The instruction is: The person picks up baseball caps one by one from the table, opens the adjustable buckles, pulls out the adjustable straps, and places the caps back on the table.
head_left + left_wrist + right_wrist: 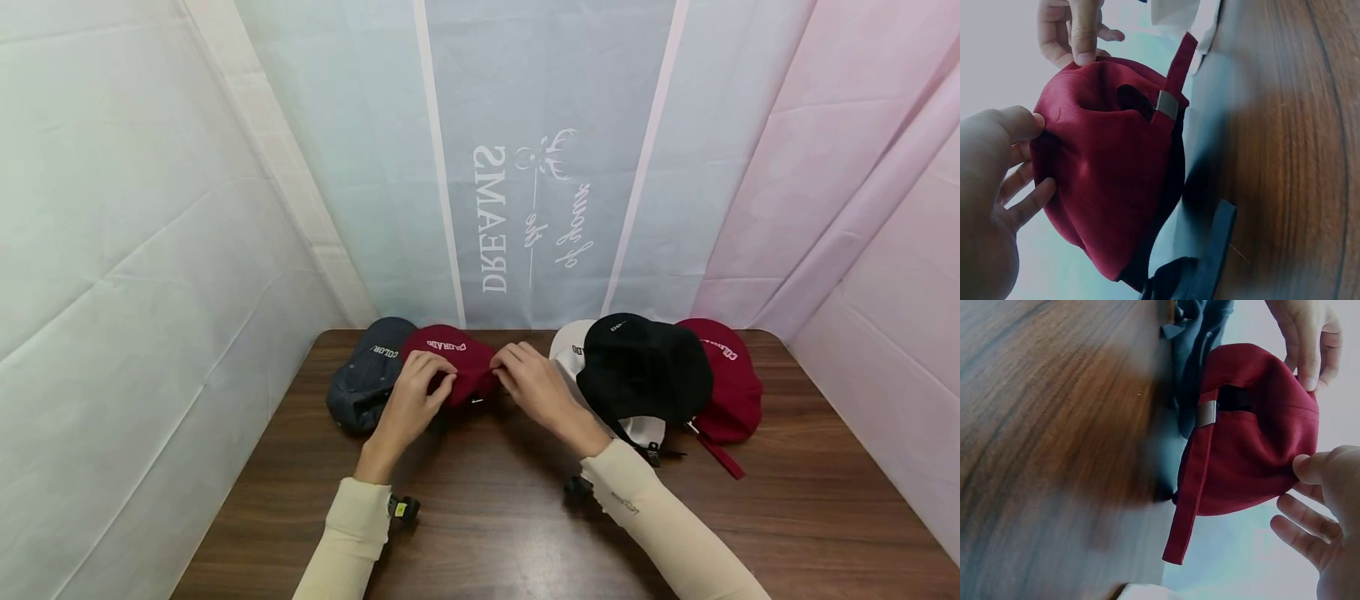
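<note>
One maroon cap point(467, 364) | left hand point(417, 387): pinching its crown | right hand point(534, 387): pinching crown too

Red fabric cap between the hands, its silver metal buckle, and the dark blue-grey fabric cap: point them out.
Red fabric cap point(1110, 169), left wrist view: crown fabric.
Silver metal buckle point(1167, 105), left wrist view: outer face.
Dark blue-grey fabric cap point(367, 372), head view: crown, near lettering.

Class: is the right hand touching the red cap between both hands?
Touching: in the right wrist view, the right hand has its thumb against the red cap, no gap.
</note>
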Demonstrator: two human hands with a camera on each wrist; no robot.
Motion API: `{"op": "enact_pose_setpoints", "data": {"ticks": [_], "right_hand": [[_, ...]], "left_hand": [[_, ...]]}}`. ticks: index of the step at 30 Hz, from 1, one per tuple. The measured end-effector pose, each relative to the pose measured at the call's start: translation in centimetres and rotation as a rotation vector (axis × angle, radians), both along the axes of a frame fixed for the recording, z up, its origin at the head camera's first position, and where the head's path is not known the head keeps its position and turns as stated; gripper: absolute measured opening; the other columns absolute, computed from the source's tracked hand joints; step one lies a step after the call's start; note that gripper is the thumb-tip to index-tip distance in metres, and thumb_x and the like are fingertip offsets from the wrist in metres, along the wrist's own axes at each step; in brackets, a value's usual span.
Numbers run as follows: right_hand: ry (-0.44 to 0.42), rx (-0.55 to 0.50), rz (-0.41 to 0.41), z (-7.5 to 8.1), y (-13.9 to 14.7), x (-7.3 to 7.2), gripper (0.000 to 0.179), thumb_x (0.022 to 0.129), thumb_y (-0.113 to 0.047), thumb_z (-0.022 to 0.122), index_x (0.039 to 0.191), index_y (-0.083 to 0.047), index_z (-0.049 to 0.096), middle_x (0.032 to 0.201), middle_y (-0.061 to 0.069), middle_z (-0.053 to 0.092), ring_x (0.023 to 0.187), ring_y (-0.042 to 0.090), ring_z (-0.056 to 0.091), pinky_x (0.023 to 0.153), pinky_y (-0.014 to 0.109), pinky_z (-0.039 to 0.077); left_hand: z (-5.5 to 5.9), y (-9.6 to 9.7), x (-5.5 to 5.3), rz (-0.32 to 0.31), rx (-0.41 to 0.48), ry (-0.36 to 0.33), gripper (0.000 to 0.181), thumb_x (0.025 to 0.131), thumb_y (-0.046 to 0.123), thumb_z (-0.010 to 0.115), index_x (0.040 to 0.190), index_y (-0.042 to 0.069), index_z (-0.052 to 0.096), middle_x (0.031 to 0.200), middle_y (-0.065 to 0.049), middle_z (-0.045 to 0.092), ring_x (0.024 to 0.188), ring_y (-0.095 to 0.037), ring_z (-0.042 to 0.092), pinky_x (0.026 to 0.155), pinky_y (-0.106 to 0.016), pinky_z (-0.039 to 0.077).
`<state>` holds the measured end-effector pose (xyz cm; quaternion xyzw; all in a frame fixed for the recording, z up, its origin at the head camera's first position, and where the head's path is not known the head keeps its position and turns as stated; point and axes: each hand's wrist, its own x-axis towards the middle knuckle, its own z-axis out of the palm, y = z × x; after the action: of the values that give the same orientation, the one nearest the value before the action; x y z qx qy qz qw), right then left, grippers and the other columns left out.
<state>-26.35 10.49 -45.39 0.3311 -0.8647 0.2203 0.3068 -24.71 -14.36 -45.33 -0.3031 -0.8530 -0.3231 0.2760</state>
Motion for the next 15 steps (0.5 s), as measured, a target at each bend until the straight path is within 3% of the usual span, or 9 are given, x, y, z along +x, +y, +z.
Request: {"op": "enact_pose_setpoints", "data": {"ticks": [7,15], "right_hand": [[-0.022,-0.023,-0.003,1.0,0.5,0.5,0.007,0.100,-0.011,0.074,0.107,-0.013,0.074,0.105,-0.002,0.073,0.099,0.019,0.066,0.081,0.036,0.058],[0.056,-0.055,0.007,1.6,1.3,0.9,0.008,0.098,-0.010,0.076,0.105,-0.013,0.074,0.104,-0.001,0.074,0.097,0.020,0.067,0.080,0.037,0.059]], "left_hand": [[0.6,0.5,0.2,-0.020,0.040,0.028,0.008,0.096,0.003,0.076,0.104,0.006,0.075,0.106,-0.007,0.073,0.105,-0.025,0.060,0.094,-0.039,0.053],[0.8,1.0,0.5,-0.039,0.066,0.023,0.008,0.098,0.004,0.074,0.105,0.008,0.075,0.108,-0.006,0.073,0.107,-0.024,0.060,0.096,-0.038,0.052]]}}
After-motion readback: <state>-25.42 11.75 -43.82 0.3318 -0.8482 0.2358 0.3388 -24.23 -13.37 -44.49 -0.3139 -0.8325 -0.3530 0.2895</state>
